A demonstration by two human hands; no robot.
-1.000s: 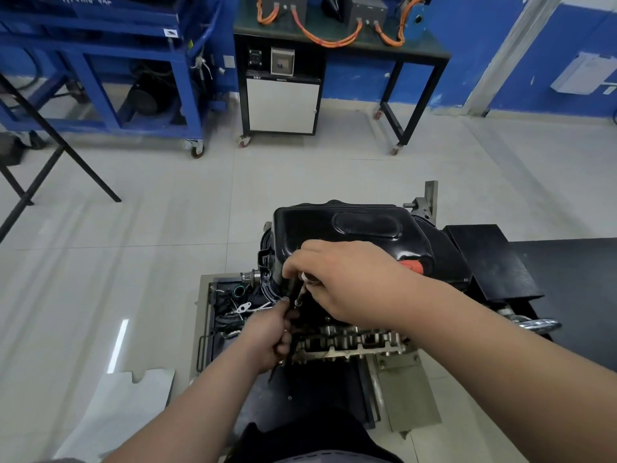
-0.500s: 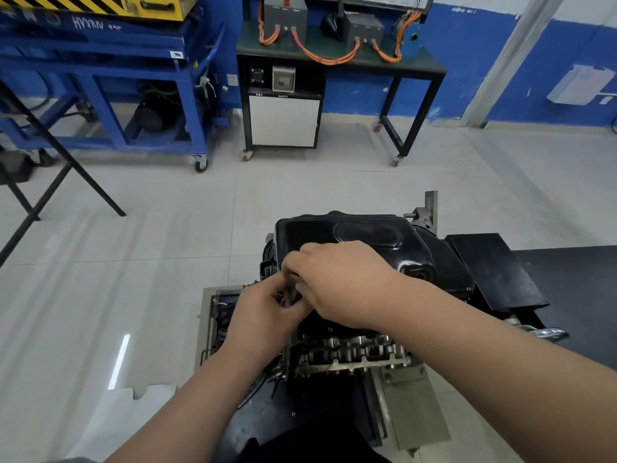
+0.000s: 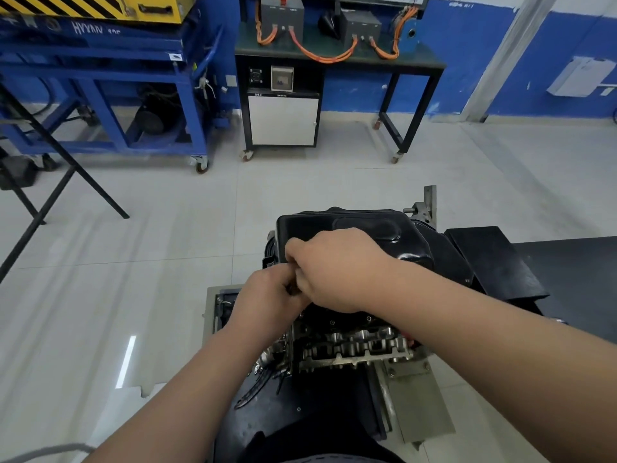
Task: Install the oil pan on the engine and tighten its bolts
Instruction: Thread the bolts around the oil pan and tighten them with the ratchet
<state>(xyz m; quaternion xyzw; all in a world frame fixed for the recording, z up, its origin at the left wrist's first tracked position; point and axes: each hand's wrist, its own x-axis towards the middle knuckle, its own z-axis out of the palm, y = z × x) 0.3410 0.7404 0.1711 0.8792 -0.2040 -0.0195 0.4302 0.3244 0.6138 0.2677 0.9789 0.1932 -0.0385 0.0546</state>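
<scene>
Oil pan point(image 3: 350, 225) glossy black, rounded; engine point(image 3: 354, 349) ridged metal.

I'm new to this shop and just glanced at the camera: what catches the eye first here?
The left hand and right hand meet at the near left corner of the black oil pan atop the engine, centre frame; what they hold is hidden. Behind, orange cables loop across a dark bench.

Engine point(image 3: 354, 345) on black stand plate point(image 3: 300, 416); stand on grey tiled floor point(image 3: 133, 255).
</scene>
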